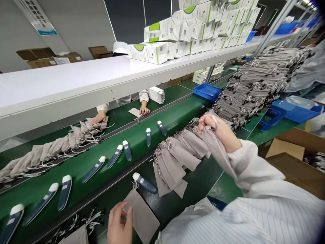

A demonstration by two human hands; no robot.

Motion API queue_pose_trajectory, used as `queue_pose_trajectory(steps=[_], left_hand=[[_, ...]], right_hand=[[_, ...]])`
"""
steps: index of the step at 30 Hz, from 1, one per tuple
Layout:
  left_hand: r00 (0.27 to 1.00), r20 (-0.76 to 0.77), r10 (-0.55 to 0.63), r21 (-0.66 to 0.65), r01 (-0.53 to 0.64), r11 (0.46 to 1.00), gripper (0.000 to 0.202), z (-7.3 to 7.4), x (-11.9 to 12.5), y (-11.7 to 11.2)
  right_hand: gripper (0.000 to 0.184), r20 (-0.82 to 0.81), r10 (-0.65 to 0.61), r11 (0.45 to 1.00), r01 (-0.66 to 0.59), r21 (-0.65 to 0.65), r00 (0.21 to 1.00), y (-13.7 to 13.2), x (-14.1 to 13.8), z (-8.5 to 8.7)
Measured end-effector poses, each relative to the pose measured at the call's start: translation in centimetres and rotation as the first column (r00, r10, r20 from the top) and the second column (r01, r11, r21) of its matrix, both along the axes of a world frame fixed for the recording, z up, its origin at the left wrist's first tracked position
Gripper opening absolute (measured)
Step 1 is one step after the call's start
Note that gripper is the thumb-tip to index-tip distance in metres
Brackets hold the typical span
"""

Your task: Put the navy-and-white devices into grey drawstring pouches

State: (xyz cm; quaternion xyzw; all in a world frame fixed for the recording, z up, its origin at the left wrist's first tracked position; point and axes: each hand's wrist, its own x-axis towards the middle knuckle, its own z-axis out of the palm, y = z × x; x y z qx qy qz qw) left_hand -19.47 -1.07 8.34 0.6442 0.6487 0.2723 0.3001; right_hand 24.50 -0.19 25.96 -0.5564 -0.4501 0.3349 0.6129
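My right hand (220,130) is raised over a row of grey drawstring pouches (175,162), its fingers closed around the top of another pouch (215,145) that hangs down along the wrist, slightly blurred. Low in the picture, my left hand (120,222) has its thumb and curved fingers apart, beside the edge of a flat grey pouch (143,213) on the green bench. Whether the fingertips touch that pouch I cannot tell. Just above it lies a dark blue, elongated device with a white end (145,183).
Several similar devices (114,156) lie along the green conveyor belt (175,125). Across it, a co-worker's hands (144,109) work beside more pouches (50,152). A white shelf (76,83) carries stacked boxes. At right are a big pouch pile (254,81) and a cardboard box (291,169).
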Motion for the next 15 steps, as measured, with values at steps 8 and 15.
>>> queue_pose_trajectory(steps=[8, 15], left_hand=[[0.926, -0.364, -0.104, 0.139, 0.164, 0.977, 0.037, -6.1, -2.1, 1.9], [0.932, -0.363, -0.014, 0.221, 0.100, 0.970, 0.030, -8.1, -2.2, 1.7]], right_hand=[[0.025, 0.828, 0.189, 0.893, 0.258, -0.369, 0.528, 8.3, 5.0, -6.6], [0.033, 0.887, 0.295, 0.881, 0.259, -0.396, 0.355, 17.8, 3.6, -5.4]])
